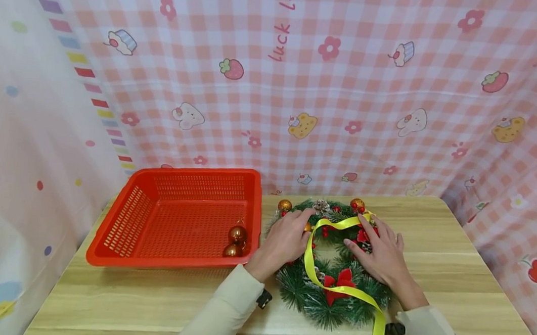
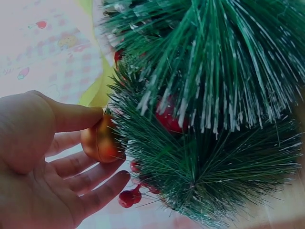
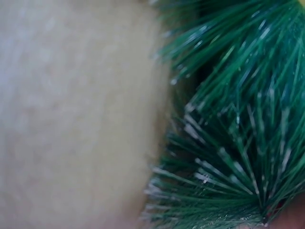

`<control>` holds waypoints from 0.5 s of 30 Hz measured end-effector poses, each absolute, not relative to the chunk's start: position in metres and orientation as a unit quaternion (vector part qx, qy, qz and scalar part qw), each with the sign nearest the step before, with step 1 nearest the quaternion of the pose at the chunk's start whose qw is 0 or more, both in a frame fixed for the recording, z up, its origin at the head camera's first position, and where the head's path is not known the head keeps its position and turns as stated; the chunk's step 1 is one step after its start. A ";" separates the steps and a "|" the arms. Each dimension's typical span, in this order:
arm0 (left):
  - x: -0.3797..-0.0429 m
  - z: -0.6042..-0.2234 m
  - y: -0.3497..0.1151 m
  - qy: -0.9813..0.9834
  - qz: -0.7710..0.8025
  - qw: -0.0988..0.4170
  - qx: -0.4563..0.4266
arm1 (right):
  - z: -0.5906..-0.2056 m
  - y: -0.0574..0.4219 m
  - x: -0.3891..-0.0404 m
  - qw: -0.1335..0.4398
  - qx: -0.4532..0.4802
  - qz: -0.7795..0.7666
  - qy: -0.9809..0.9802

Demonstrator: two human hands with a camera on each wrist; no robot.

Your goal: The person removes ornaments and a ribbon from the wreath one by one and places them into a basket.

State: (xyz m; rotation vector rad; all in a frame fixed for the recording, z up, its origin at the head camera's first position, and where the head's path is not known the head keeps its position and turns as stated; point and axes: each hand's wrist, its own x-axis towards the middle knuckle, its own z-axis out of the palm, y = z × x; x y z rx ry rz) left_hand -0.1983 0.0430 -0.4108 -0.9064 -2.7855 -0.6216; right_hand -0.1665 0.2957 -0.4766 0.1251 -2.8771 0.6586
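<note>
A green Christmas wreath (image 1: 326,312) lies on the table, with red berries, pine cones, gold balls and a red bow (image 1: 341,285). My left hand (image 1: 287,239) is at its left side. In the left wrist view, the thumb and fingers hold an orange-gold ball ornament (image 2: 101,139) against the needles. My right hand (image 1: 384,257) rests on the wreath's right side, fingers spread, fingertips by the upper end of a yellow ribbon (image 1: 310,263). This ribbon curves loosely across the wreath, its tail hanging past the lower right. The right wrist view shows mostly blurred table and green needles (image 3: 238,143).
Left of the wreath stands a red plastic basket (image 1: 172,262) with copper-coloured balls (image 1: 237,235) in its right front corner. Beneath everything is a wooden table (image 1: 446,258). Behind it hangs a pink checked curtain (image 1: 272,97).
</note>
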 end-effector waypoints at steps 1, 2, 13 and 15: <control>-0.199 -0.411 0.043 -0.928 -0.208 0.071 -0.300 | -0.477 0.296 -0.167 0.094 0.042 0.222 -0.970; -0.200 -0.411 0.044 -0.929 -0.209 0.068 -0.298 | -0.477 0.296 -0.167 0.094 0.042 0.221 -0.970; -0.204 -0.417 0.046 -0.931 -0.270 0.060 -0.239 | -0.478 0.297 -0.167 0.093 0.042 0.221 -0.970; -0.204 -0.417 0.046 -0.929 -0.287 0.061 -0.227 | -0.478 0.297 -0.167 0.093 0.042 0.221 -0.970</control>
